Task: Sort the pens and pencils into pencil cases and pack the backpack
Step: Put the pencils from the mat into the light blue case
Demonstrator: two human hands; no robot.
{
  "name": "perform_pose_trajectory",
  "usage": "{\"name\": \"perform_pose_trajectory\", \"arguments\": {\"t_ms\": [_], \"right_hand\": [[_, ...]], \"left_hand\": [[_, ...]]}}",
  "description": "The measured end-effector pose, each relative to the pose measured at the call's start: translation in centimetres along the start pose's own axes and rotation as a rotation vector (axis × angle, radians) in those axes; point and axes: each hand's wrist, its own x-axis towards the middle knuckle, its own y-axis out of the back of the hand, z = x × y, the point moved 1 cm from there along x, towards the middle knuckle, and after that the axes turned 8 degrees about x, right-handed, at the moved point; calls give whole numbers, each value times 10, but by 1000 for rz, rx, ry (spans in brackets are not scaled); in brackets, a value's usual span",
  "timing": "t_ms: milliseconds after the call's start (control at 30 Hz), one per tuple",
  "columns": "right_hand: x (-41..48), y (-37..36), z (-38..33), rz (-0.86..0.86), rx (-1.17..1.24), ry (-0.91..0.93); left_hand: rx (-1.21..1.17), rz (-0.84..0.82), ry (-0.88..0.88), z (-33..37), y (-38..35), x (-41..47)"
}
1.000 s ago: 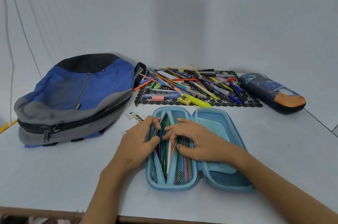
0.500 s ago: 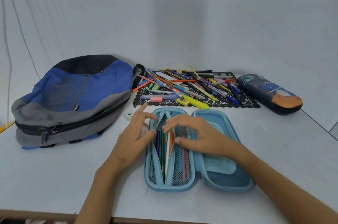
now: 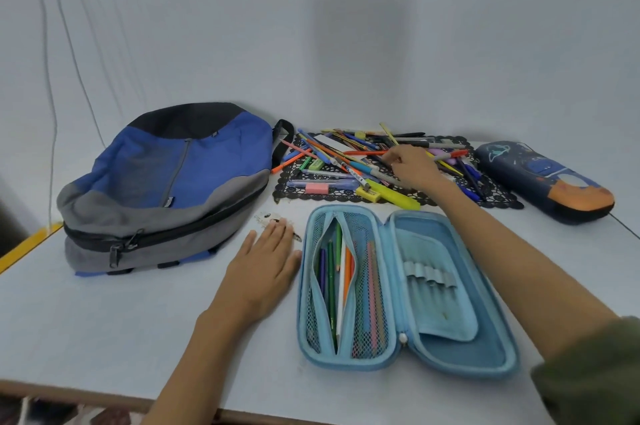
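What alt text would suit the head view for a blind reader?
A person's right hand touches a pile of pens and pencils while the left hand rests flat beside an open blue pencil case. A backpack lies at left.

Black lace mat, white table
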Motion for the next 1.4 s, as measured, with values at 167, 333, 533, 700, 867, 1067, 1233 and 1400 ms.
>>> {"name": "perform_pose_trajectory", "arguments": {"t_ms": [167,333,533,700,867,1067,1233,1400], "right_hand": [[27,-18,4,-141,-347,-22],[36,-27,7,-10,-445,-21],[41,-29,10,-28,-264,-111],[52,-24,7,-19,-44,-180],[54,-30,-1,-14,-22,-201],[57,-48,3,56,-122,-218],[60,-47,-1,34,-121,-250],[66,-36,-6,-92,-4,-248]], "left_hand": [[-34,10,-8,-3,1,1],[-60,28,-4,-4,1,3],[-74,53,8,-5,0,2],[-90,69,10,-5,0,2],[-118,83,14,-5,0,1],[-161,114,25,-7,0,2],[-164,124,20,-7,1,3],[-169,125,16,-8,1,3]]}}
